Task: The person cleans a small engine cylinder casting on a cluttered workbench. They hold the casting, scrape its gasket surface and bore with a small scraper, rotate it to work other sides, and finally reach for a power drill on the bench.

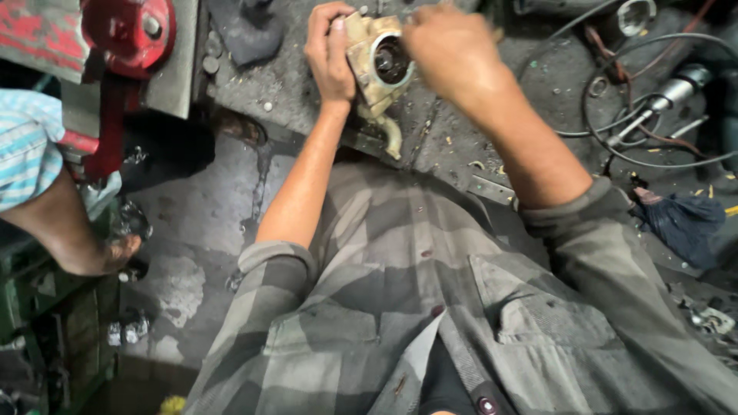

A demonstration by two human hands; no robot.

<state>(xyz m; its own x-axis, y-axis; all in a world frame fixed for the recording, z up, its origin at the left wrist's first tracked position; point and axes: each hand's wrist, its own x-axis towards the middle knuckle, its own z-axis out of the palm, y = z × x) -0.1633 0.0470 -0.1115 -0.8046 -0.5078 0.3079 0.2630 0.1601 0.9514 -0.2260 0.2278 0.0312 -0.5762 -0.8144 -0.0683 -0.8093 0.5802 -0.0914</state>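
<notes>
We held the tan cast-metal housing [374, 65] in our closed left hand [329, 54]; our right hand [450, 50] gripped its dark round bore, work unfinished

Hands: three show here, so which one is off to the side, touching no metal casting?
The co-worker's hand at the left edge, below a striped sleeve. The person's left hand and right hand both hold the tan casting.
</notes>
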